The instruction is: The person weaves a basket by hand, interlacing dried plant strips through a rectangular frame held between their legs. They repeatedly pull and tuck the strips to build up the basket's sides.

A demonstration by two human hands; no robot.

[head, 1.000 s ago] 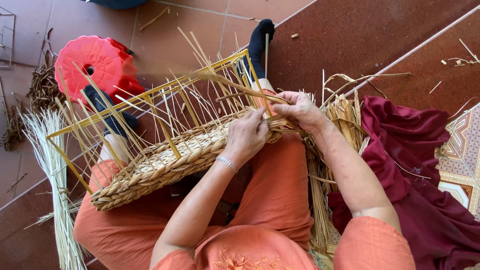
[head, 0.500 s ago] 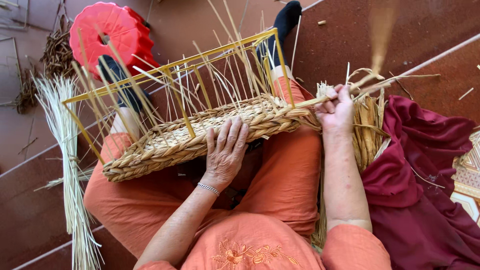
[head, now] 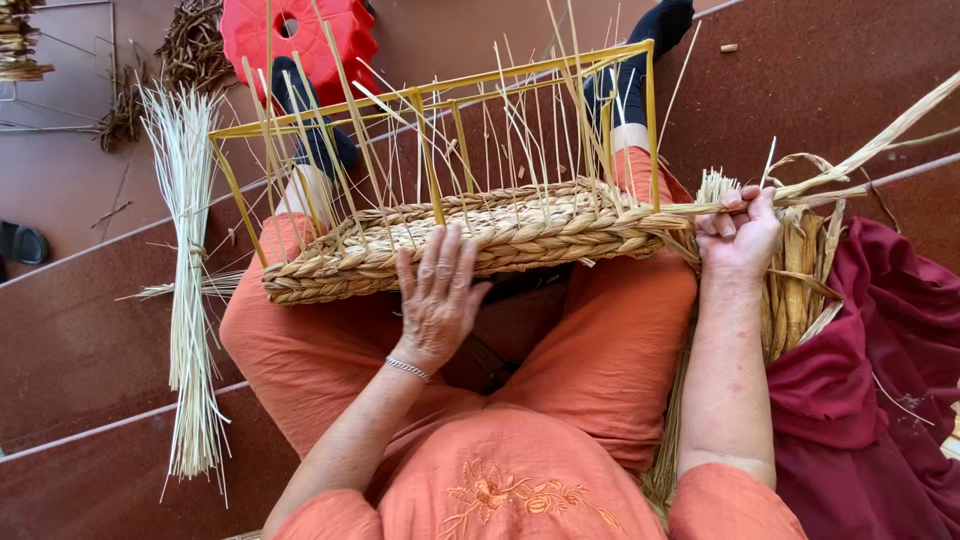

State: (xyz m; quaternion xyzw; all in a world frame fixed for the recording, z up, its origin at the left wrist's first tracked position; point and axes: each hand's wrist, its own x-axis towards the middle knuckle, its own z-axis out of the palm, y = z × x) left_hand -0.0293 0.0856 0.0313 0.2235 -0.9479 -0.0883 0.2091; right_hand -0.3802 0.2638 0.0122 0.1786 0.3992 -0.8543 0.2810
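Head view: half-woven basket resting across the lap, braided rows done low on the yellow wire frame, upper frame and upright straws unwoven. Left hand flat against the woven wall, fingers spread, gripping nothing. Right hand pinching a straw strand taut. Straw bundle on the floor left, red stool beyond, maroon cloth right.

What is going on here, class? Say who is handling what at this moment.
A seated person in orange clothes is weaving a basket on their lap. The left hand presses flat against the braided side. The right hand grips a straw strand and holds it out to the right from the basket's corner. Thin stakes stand up inside a yellow frame. A straw bundle lies on the floor, and a red stool stands beyond the basket.
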